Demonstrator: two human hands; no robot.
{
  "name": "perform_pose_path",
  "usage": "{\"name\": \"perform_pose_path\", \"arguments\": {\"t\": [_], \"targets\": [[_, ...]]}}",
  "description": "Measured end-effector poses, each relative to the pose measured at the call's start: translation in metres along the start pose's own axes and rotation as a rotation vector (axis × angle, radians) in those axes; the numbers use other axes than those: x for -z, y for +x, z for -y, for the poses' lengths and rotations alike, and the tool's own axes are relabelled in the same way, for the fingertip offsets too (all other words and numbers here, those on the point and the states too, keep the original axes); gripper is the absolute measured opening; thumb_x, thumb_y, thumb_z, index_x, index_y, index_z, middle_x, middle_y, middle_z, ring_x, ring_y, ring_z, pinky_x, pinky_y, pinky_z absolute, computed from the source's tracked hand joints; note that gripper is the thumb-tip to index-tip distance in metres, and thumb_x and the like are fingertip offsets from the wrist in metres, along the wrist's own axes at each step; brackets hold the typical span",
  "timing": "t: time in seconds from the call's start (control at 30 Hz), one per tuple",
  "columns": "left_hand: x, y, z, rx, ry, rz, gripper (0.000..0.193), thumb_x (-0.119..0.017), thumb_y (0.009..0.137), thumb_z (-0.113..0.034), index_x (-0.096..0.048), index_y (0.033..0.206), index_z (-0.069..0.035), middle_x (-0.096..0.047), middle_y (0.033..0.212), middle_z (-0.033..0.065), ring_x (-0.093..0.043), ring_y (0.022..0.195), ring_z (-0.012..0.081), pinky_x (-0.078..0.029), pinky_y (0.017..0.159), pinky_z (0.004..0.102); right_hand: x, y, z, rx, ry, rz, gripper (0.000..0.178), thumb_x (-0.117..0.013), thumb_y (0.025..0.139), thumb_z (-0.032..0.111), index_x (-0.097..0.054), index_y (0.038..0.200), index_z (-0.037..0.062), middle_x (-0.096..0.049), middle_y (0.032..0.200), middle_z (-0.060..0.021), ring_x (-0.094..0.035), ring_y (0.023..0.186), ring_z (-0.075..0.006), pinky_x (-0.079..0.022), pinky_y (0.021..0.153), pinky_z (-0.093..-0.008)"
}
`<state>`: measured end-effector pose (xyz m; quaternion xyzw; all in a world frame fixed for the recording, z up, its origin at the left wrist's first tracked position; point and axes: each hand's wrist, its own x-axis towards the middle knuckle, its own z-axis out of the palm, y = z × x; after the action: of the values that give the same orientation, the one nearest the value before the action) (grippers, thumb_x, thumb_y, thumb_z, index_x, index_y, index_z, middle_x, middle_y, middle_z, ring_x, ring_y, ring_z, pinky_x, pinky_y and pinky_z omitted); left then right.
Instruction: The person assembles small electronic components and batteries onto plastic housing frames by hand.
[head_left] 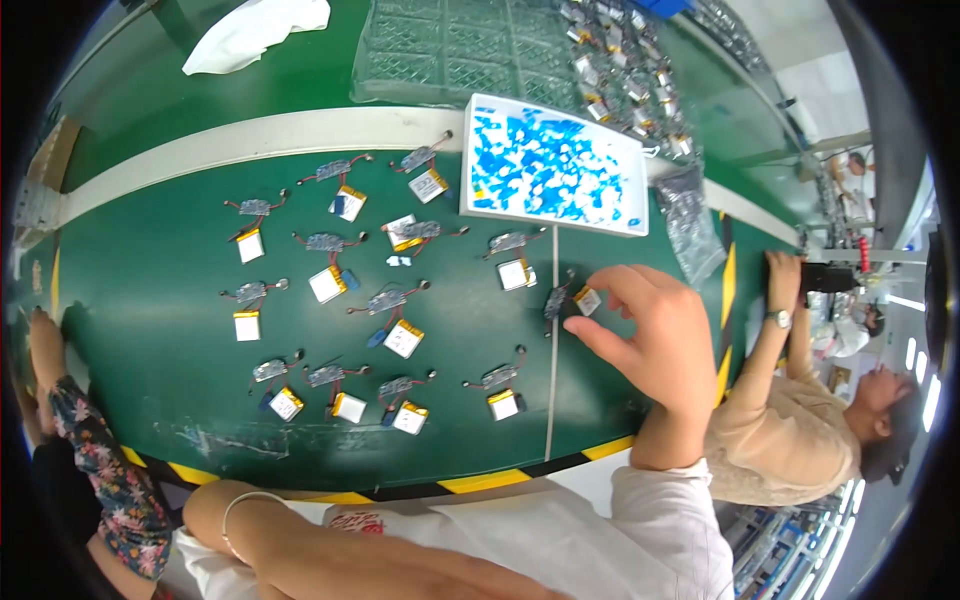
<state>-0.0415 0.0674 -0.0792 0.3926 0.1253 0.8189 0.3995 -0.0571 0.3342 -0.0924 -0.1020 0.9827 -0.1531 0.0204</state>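
My right hand [650, 325] reaches over the green bench with thumb and fingers closed on a small white battery [589, 300] with yellow tape. A dark piece shows at the thumb tip. Beside the fingers lies its little circuit board [553, 303], with wires. Low in the view, my left hand [207, 508] extends past a bracelet at the wrist; its fingers are hidden. Several similar sets lie in loose rows to the left, each a wired circuit board and a white battery, such as the battery [403, 338] and the board [387, 299].
A white tray [463, 190] of blue-and-white pieces stands at the back, beside a crumpled clear bag [690, 225]. Behind are clear plastic trays [450, 50], more battery sets [620, 75] and a white cloth [258, 33]. Co-workers sit right [790, 410] and left [105, 460].
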Motion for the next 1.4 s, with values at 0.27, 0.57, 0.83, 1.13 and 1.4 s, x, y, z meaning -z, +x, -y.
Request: {"name": "perform_pose_path", "arguments": {"t": [0.27, 0.57, 0.83, 1.13, 1.4], "targets": [[-0.014, -0.008, 0.013, -0.241, -0.037, 0.196, 0.135, -0.031, 0.06, -0.091, -0.005, 0.137, 0.017, -0.001, 0.145, 0.0344, -0.007, 0.138, 0.0412, -0.019, 0.108, 0.0464, 0.008, 0.014, -0.004, 0.0, 0.054, -0.238, 0.018, -0.071, 0.069, 0.003, -0.063, 0.084, -0.0013, -0.061, 0.072, -0.0088, -0.057, 0.061, -0.0153, -0.045, 0.057, -0.0262], [0.016, -0.006, -0.016, -0.202, 0.151, 0.154, 0.106, -0.02, 0.073, -0.083, -0.04, 0.116, 0.012, -0.028, 0.129, 0.0385, -0.034, 0.12, 0.0457, -0.031, 0.099, 0.0491, 0.003, 0.217, -0.05, 0.082, -0.128, -0.317, 0.027, -0.063, 0.077, 0.03, -0.066, 0.082, 0.0031, -0.065, 0.074, -0.0149, -0.062, 0.07, -0.0325, -0.049, 0.066, -0.0397], [0.017, -0.007, -0.034, -0.007, 0.206, -0.245, 0.086, -0.019, 0.086, -0.071, -0.066, 0.09, 0.001, -0.058, 0.106, 0.0271, -0.055, 0.093, 0.0318, -0.04, 0.085, 0.0372, -0.032, 0.35, -0.046, 0.103, -0.227, -0.218, 0.024, -0.06, 0.076, 0.02, -0.067, 0.098, 0.0114, -0.065, 0.098, -0.0126, -0.061, 0.092, -0.0299, -0.048, 0.078, -0.0393], [0.028, -0.014, -0.043, -0.167, 0.093, -0.174, 0.061, -0.041, 0.087, -0.053, -0.063, 0.094, 0.003, -0.057, 0.101, 0.0238, -0.056, 0.088, 0.0293, -0.042, 0.081, 0.0404, -0.014, 0.367, -0.046, 0.092, -0.129, -0.169, 0.021, -0.061, 0.075, 0.016, -0.069, 0.094, 0.0103, -0.067, 0.09, -0.0108, -0.064, 0.084, -0.0268, -0.051, 0.073, -0.0371], [0.034, -0.009, -0.033, 0.025, 0.48, -0.999, 0.031, -0.046, 0.09, -0.024, -0.058, 0.093, 0.005, -0.061, 0.083, 0.0155, -0.058, 0.077, 0.0232, -0.046, 0.075, 0.0334, 0.025, 0.26, -0.024, 0.03, 0.818, -0.434, 0.018, -0.061, 0.083, 0.01, -0.066, 0.097, -0.0012, -0.065, 0.084, -0.0074, -0.061, 0.069, -0.0109, -0.053, 0.063, -0.0242]]}}
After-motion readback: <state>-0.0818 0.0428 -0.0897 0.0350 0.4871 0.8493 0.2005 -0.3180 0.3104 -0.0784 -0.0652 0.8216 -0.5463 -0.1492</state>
